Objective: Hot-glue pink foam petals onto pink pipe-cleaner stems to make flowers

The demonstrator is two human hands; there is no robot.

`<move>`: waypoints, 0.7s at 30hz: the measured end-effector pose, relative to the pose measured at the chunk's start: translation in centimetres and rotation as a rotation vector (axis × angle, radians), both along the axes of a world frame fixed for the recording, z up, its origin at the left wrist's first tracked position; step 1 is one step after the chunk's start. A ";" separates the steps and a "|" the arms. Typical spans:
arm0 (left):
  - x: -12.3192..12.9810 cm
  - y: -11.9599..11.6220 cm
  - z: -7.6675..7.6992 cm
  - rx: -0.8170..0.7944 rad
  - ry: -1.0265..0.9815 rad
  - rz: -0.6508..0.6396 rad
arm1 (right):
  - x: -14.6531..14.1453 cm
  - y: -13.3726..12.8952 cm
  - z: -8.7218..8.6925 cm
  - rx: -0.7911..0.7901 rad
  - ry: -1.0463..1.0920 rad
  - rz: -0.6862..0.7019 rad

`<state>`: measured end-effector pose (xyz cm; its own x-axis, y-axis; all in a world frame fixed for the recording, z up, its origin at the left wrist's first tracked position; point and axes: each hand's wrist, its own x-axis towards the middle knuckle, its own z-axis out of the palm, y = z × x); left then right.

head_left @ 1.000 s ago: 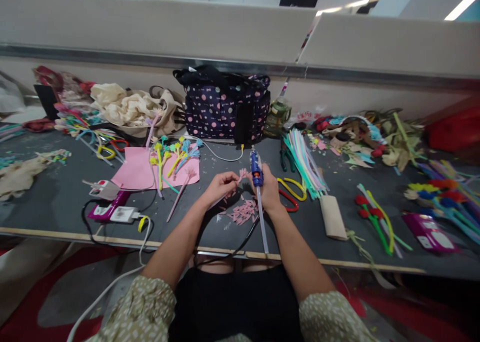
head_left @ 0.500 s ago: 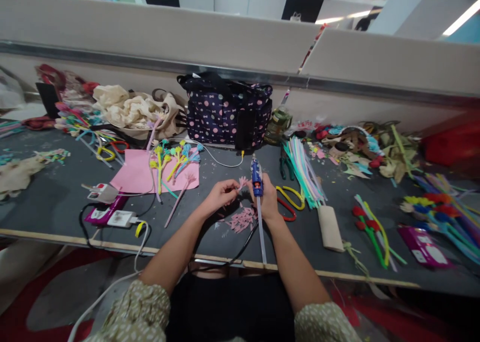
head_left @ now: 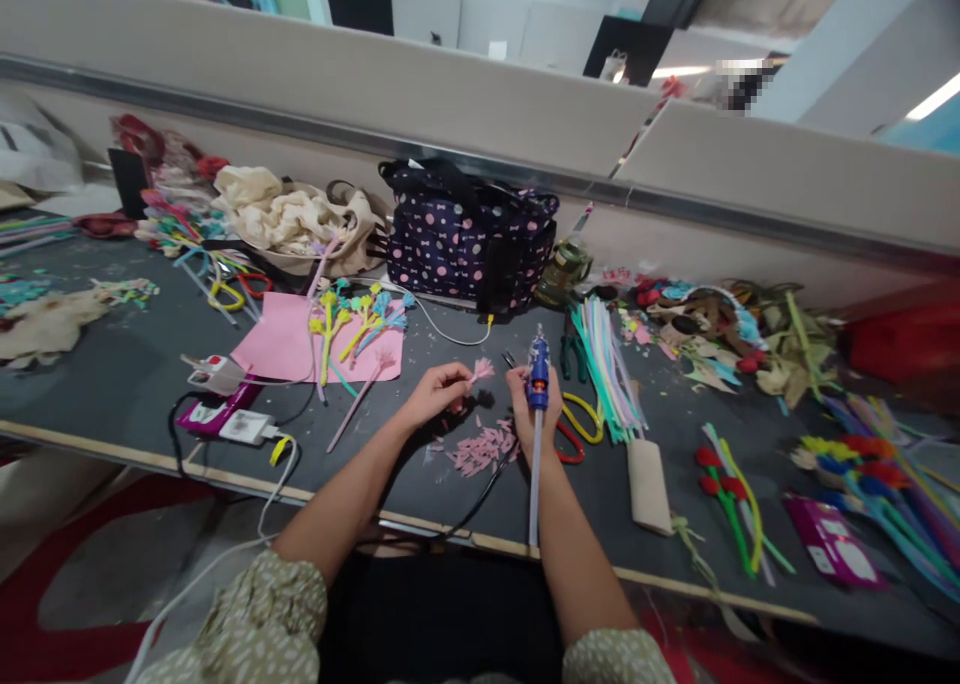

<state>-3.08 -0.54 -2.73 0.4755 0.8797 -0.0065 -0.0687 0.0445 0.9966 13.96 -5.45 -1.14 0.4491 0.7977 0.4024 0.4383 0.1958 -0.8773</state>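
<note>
Between its fingertips my left hand (head_left: 437, 394) pinches a small pink flower piece (head_left: 481, 369), held above the dark table (head_left: 420, 464). My right hand (head_left: 534, 399) is wrapped round a blue glue gun (head_left: 538, 369), with a long clear glue stick (head_left: 535, 474) sticking out toward me. Thin dark tips, perhaps of tweezers, show beside the right fingers. Below and between the hands lies a pile of pink pieces (head_left: 482, 446). Scissors with red and yellow handles (head_left: 583, 419) rest just right of my right hand.
A pink sheet (head_left: 281, 334) with fuzzy stems lies at left, near chargers and a white cable (head_left: 289, 484). Behind stands a dotted bag (head_left: 450, 239). To the right are pastel stems (head_left: 607, 364), a beige block (head_left: 649, 486) and red-tipped green stems (head_left: 727, 494).
My hands have moved apart; the glue gun is now farther right of the pink flower piece. The camera view has shifted and tilted slightly.
</note>
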 end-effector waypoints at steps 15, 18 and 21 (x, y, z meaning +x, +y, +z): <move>-1.6 1.2 -0.2 -0.225 -0.475 0.174 | -0.3 0.0 -1.5 -0.065 0.052 0.086; -1.6 1.3 0.0 -0.233 -0.505 0.179 | -0.5 0.0 -1.4 -0.066 0.069 0.090; -1.8 1.3 0.2 -0.232 -0.542 0.181 | -0.6 0.0 -1.4 -0.039 0.085 0.087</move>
<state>-4.85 0.77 -2.58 0.3083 0.9513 -0.0061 -0.5899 0.1962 0.7833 13.40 -5.47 -2.51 0.4087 0.8494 0.3339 0.3448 0.1950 -0.9182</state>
